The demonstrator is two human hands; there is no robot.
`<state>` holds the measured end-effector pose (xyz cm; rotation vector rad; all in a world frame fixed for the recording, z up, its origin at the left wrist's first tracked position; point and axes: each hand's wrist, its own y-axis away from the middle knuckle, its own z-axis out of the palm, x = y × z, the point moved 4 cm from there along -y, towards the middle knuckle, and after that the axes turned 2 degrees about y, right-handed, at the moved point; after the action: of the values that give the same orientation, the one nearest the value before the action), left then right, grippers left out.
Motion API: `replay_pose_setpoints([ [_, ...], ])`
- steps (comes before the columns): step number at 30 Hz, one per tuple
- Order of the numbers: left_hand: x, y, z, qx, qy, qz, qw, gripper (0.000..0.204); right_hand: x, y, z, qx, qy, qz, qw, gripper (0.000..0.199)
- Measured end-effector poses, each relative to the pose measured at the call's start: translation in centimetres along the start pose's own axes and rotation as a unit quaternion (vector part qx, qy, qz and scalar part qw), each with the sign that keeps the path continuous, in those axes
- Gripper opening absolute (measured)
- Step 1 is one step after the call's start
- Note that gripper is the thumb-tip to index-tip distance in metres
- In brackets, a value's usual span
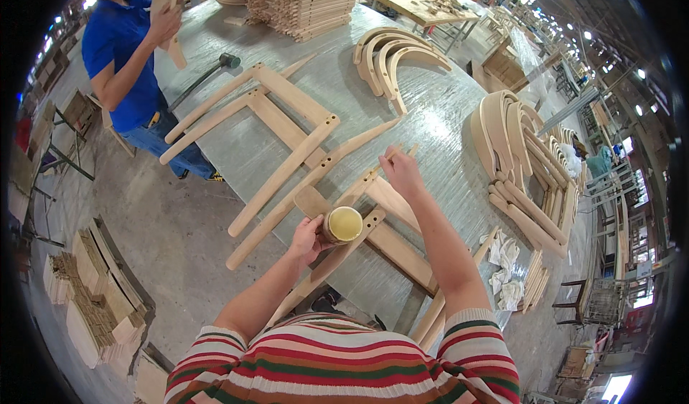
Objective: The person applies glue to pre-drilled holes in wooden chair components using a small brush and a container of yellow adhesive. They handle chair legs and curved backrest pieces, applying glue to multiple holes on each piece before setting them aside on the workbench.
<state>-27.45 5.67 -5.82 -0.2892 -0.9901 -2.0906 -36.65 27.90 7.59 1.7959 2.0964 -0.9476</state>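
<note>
My left hand point(307, 240) is wrapped round a cup point(345, 224) with pale yellow contents, held over a wooden chair frame. A flat tan piece point(311, 201) with rounded corners shows just beyond the cup; I cannot tell whether it is attached. My right hand point(402, 170) is closed in a pinch on what looks like a thin wooden stick point(413, 150), above the frame's far end. Dark round holes mark the frame's near leg point(372, 219), beside the cup. Left of it lies another chair frame point(293, 101), its joints also holed.
A rubber-headed mallet point(229, 61) lies near a co-worker in blue point(118, 81), who holds a wooden part. Curved wooden rails point(391, 59) and stacked slats point(305, 2) stand farther back. Bent parts point(502, 131) and white cloths point(506, 271) are at the right on the metal-topped table point(438, 124).
</note>
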Motion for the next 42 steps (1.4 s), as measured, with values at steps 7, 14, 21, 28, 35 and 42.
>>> replay_pose_setpoints([
  [7,-0.3,0.2,-0.2,0.028,0.001,0.003,1.000,0.018,-1.0,0.5,-0.8,0.008,-0.023,0.010,1.000,0.019],
  [14,-0.2,0.5,-0.3,0.003,-0.009,0.014,1.000,0.019,-0.7,0.6,1.1,-0.022,-0.007,-0.011,1.000,0.019],
  [21,0.3,1.3,-0.6,0.025,-0.003,0.034,0.999,0.022,-1.4,0.9,0.1,-0.023,0.022,-0.034,0.999,0.017],
  [28,2.8,2.1,-0.1,0.052,0.016,0.093,0.994,0.021,-6.4,7.1,-4.1,0.023,-0.186,0.049,0.981,0.016],
  [35,3.0,3.7,2.7,-0.025,-0.060,0.099,0.993,0.021,-6.2,12.8,-2.7,0.066,-0.309,0.216,0.924,0.020],
  [42,2.3,4.7,2.6,-0.034,-0.053,0.080,0.995,0.021,-4.3,17.8,-1.4,0.145,-0.602,0.292,0.729,0.008],
])
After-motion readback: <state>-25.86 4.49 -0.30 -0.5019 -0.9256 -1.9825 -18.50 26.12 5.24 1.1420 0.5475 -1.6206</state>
